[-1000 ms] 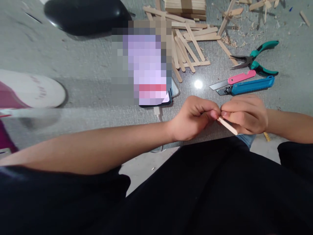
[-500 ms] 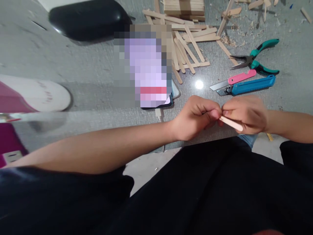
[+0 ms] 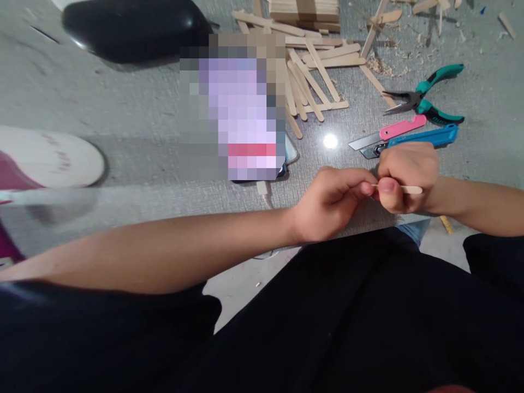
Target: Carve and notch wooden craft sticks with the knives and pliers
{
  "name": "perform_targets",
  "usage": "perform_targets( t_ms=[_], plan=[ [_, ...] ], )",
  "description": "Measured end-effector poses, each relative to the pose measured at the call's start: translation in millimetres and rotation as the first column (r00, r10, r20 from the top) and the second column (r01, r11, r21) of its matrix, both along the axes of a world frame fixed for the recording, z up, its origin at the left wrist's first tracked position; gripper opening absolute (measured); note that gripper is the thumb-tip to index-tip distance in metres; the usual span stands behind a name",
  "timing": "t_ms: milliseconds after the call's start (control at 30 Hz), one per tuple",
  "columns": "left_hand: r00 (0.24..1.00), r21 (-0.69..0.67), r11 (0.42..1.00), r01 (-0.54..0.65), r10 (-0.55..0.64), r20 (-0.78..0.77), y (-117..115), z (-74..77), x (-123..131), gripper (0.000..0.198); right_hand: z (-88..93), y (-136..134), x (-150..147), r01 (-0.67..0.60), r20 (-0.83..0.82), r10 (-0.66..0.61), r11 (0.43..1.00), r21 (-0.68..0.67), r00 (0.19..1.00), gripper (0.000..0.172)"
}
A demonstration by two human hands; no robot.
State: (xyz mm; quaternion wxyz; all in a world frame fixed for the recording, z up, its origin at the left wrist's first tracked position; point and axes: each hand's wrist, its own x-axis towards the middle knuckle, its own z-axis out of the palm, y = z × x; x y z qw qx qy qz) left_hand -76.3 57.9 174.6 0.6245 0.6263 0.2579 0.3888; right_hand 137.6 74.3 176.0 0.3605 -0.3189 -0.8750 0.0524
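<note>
Between my two hands, just above the table's near edge, is a small wooden craft stick (image 3: 412, 190). My left hand (image 3: 333, 202) pinches its left end between thumb and fingertips. My right hand (image 3: 407, 177) is closed around it, thumb pressed on top, and the rounded right end sticks out past the thumb. Fingers hide much of the stick's middle. Right behind my right hand lie a blue utility knife (image 3: 436, 136) and a pink-handled knife (image 3: 403, 128), blades pointing left. Green-handled needle-nose pliers (image 3: 421, 97) rest beyond them.
Loose craft sticks (image 3: 311, 82) lie scattered behind my hands, with a bundled stack (image 3: 305, 13) farther back and wood shavings (image 3: 379, 66) to its right. A phone with a pixelated screen (image 3: 245, 120) sits left of centre, a cable plugged in. A black case (image 3: 135, 30) stands at back left.
My right hand has turned and shifted its grip, so its thumb now lies over the stick. The stick has gone from slanting down to nearly level. The view has shifted slightly.
</note>
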Motion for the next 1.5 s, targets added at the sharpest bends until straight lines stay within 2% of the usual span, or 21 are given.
perform_targets(
  t_ms=[167, 333, 467, 567, 700, 767, 833, 967, 1067, 1233, 1333, 1400, 1500],
  plan=[
    [1.000, -0.059, 0.998, -0.004, 0.003, -0.017, 0.5, 1.8, 1.3, 0.054, -8.0, 3.7, 0.4, 0.001, 0.065, -0.007, 0.996, 0.087, 0.998, 0.046],
    [1.000, -0.098, 0.995, 0.011, -0.013, -0.019, 0.2, 3.5, 0.7, 0.048, -13.5, 6.5, 5.9, -0.028, 0.121, 0.015, 0.994, 0.106, 0.993, 0.048],
    [0.999, -0.128, 0.991, 0.048, -0.048, 0.001, 0.8, 4.3, 0.8, 0.048, -13.2, 6.2, 6.7, -0.082, 0.082, 0.075, 0.994, 0.078, 0.994, 0.044],
    [1.000, -0.124, 0.992, 0.024, -0.024, -0.002, 0.9, 4.2, 0.8, 0.053, -11.8, 8.0, 4.0, -0.113, 0.050, 0.110, 0.991, 0.066, 0.993, 0.043],
    [0.997, -0.086, 0.996, -0.017, 0.024, 0.071, -1.0, 2.1, -3.2, 0.055, -7.8, 15.6, 5.5, -0.081, 0.048, 0.077, 0.992, 0.093, 0.996, 0.063],
    [0.992, -0.076, 0.996, -0.040, 0.049, 0.116, -2.3, 1.0, -6.1, 0.051, -4.0, 18.8, 9.9, -0.032, 0.093, 0.025, 0.997, 0.073, 0.995, 0.074],
    [0.990, -0.081, 0.994, -0.077, 0.085, 0.108, -2.9, 0.8, -7.9, 0.048, 0.8, 18.8, 13.6, -0.019, 0.160, 0.008, 0.997, 0.070, 0.987, 0.077],
    [0.984, -0.081, 0.981, -0.177, 0.177, -0.006, -1.8, 2.5, -8.4, 0.051, 9.4, 10.0, 12.9, -0.107, 0.293, 0.077, 0.990, 0.090, 0.953, 0.057],
    [0.970, -0.102, 0.965, -0.241, 0.235, -0.069, -1.1, 3.4, -8.8, 0.050, 12.0, 3.5, 11.0, -0.173, 0.344, 0.158, 0.985, 0.015, 0.926, 0.042],
    [0.969, -0.193, 0.950, -0.246, 0.242, -0.043, -1.4, -0.4, -9.5, 0.041, 17.8, 9.4, 19.3, -0.238, 0.388, 0.213, 0.971, 0.017, 0.897, 0.036],
    [0.969, -0.246, 0.940, -0.235, 0.245, 0.013, -1.3, -2.4, -8.1, 0.037, 29.7, 24.1, 33.4, -0.199, 0.364, 0.179, 0.980, 0.017, 0.914, 0.037],
    [0.971, -0.254, 0.941, -0.225, 0.239, 0.027, -1.0, -2.1, -7.0, 0.036, 41.1, 35.6, 45.4, -0.117, 0.426, 0.116, 0.993, -0.025, 0.897, 0.040],
    [0.974, -0.248, 0.945, -0.215, 0.225, 0.013, -0.4, -0.1, -6.4, 0.034, 57.1, 48.9, 60.1, -0.009, 0.637, 0.079, 0.994, -0.113, 0.767, 0.046]
  ],
)
